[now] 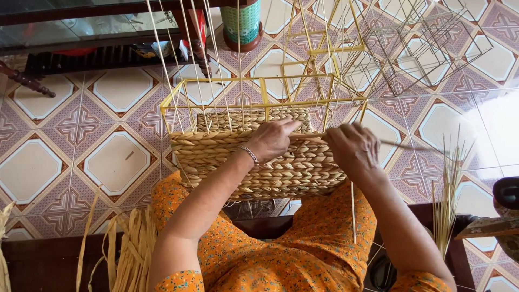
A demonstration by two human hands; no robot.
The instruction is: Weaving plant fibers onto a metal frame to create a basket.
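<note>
- A half-woven basket [254,162] is held on the lap, tipped away from the person; the woven wall comes up to just under both hands.
- Left hand [273,139] is laid flat on the top woven row, fingers extended toward the right hand and only loosely curled. Nothing can be seen clamped in it; a bracelet [248,154] is worn on that wrist.
- Right hand [354,147] is closed to a pinch on one weaving strand [403,144]. The strand's long axis is roughly horizontal: its free end trails outward past the right hand, its worked end runs inward toward the left fingertips.
- The working point lies between the two grips, at the top row; the left fingertips are the nearer.
- Yellow wire frame [259,103] rises beyond both hands, bare above the weave, with thin upright stakes [216,65] fanning up from the rim. Stake count cannot be told.
- Counted: one basket in work, one strand gripped, several empty wire frames [427,48] beyond the right hand, exact number unclear.
- Loose fibre bundles: one [130,249] outside the left elbow, one [447,189] outside the right forearm.
</note>
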